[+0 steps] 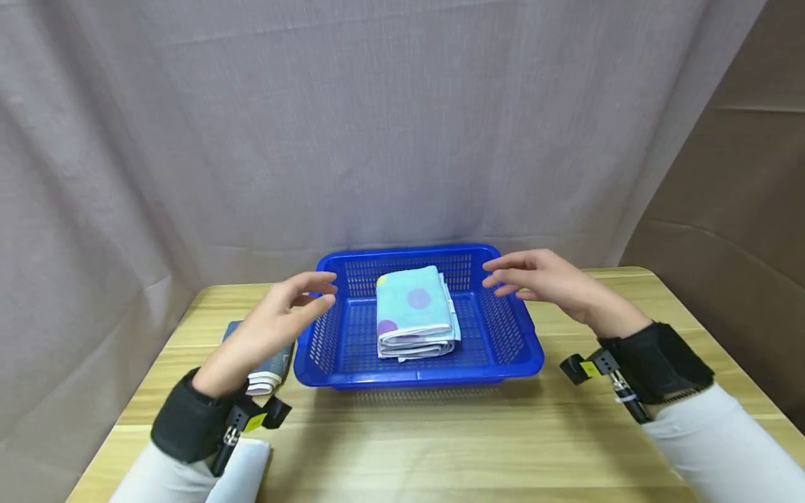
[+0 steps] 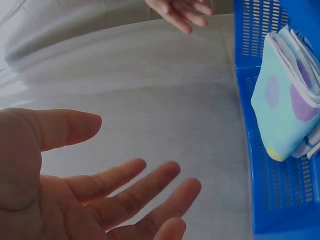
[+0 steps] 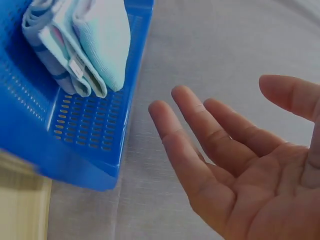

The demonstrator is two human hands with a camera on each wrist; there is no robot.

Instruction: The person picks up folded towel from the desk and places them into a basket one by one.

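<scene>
A folded light-blue towel [image 1: 415, 300] with purple and yellow dots lies inside a blue plastic basket [image 1: 418, 378]; its folded edges and a small tag show in the right wrist view. My left hand [image 1: 286, 314] hovers by the basket's left side, fingers loosely bent and holding nothing. On the other side, my right hand [image 1: 544, 283] is held above the basket's right rim, also with nothing in it. Both palms face inward across the towel. In the left wrist view the thumb and fingers [image 2: 135, 200] are spread apart.
Beneath the left forearm a dark folded cloth [image 1: 272, 367] with white edges lies on the wooden table [image 1: 402, 447]. Nearer the front left is a pale, flat item [image 1: 242, 471], partly covered by the sleeve. A grey curtain [image 1: 402, 140] hangs right behind the basket.
</scene>
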